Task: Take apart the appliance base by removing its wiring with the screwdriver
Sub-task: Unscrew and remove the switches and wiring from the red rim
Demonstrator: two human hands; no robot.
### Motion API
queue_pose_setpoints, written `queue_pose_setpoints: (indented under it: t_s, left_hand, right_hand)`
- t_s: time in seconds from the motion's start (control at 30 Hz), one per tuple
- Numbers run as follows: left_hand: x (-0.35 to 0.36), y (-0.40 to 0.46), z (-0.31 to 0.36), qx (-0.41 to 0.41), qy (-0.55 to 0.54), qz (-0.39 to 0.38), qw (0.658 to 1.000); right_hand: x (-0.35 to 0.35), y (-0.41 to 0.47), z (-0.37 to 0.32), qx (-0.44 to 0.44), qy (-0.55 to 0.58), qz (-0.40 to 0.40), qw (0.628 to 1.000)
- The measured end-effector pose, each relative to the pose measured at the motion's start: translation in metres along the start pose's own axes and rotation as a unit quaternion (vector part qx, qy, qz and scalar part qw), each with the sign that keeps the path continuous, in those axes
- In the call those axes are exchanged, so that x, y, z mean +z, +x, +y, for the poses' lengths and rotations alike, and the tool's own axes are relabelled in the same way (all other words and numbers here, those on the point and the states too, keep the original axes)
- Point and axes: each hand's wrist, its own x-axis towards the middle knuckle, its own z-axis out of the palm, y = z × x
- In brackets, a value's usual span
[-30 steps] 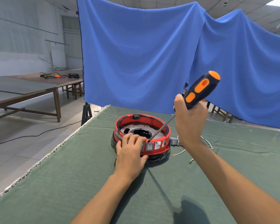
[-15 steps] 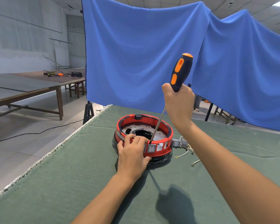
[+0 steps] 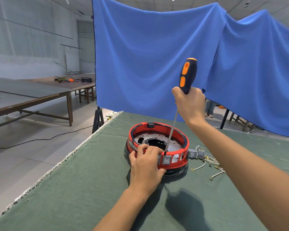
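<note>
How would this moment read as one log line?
left hand grips red round appliance base | right hand holds orange-black screwdriver | tip at rim

left hand (image 3: 146, 165): bare, no glove, no ring that I can spot
right hand (image 3: 191, 104): bare too, nothing on the fingers as far as the view shows
left forearm (image 3: 122, 207): uncovered all the way down to the bottom edge of the shot, no sleeve, no watch or band at the wrist
right forearm (image 3: 240, 160): same deal, bare from the wrist to the right edge, no sleeve cuff in sight, wrist plain
nails: short-looking on the left fingers, honestly too small to say more
rest of the person: out of shot, only the two arms show
</note>
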Motion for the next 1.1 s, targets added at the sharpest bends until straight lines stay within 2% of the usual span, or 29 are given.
queue_pose_setpoints:
  t_s: [0.17,0.37,0.87,1.1]
  left_hand:
    - [-0.003,0.001,0.001,-0.005,-0.003,-0.006,1.000]
    - [-0.005,0.000,0.003,-0.009,0.009,-0.029,1.000]
    - [0.000,0.000,-0.003,-0.001,0.014,-0.017,1.000]
    - [0.005,0.002,-0.004,0.003,0.019,0.019,1.000]
  right_hand:
    - [-0.029,-0.035,0.005,-0.028,0.078,0.085,0.993]
    - [-0.042,-0.063,0.013,-0.030,0.121,0.110,0.986]
    - [-0.013,-0.005,0.005,-0.021,0.023,-0.061,0.998]
    - [0.022,0.005,-0.015,-0.037,-0.002,-0.157,0.987]
